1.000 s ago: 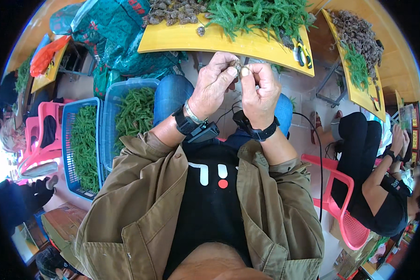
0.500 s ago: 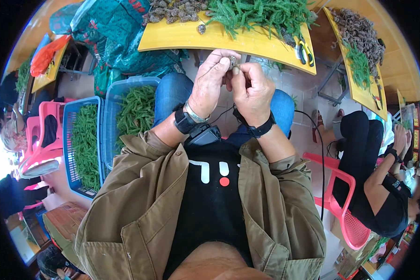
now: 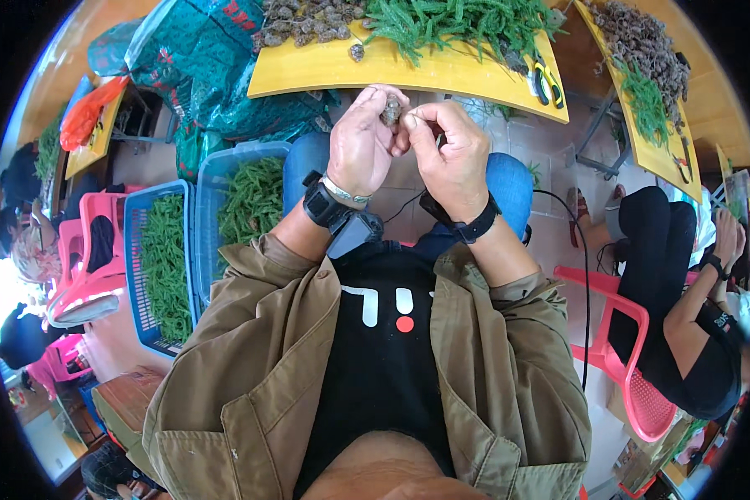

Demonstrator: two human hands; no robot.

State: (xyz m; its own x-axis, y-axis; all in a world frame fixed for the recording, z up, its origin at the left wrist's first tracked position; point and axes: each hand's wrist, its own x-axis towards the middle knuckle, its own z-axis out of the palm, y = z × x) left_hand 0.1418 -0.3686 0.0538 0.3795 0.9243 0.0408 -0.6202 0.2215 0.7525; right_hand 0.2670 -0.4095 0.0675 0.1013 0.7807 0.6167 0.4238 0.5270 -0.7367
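Just off the near edge of the yellow table (image 3: 325, 73), my left hand (image 3: 357, 150) is closed around a small brown pine cone (image 3: 391, 110), held between thumb and fingers. Close beside it, my right hand (image 3: 454, 162) is pinched, thumb against forefinger. A thin strand seems to show at that pinch, too fine to make out. On the tabletop ahead lie a heap of pine cones (image 3: 308, 23) and one loose pine cone (image 3: 357, 52). Artificial green sprigs (image 3: 450, 25) are piled to their right. Pliers (image 3: 548, 87) with yellow-and-black handles rest near the table's right corner.
Blue plastic baskets (image 3: 193, 250) holding green sprigs stand at my left, below large green bags (image 3: 200, 75). At my right a co-worker (image 3: 683, 317) sits on a pink chair (image 3: 646, 404) by another yellow table (image 3: 671, 175). A black cable (image 3: 587, 300) hangs near my right arm.
My left hand has shifted slightly left and turned, bringing the pine cone into fuller view. A small gap has opened between the cone and my right hand's pinch.
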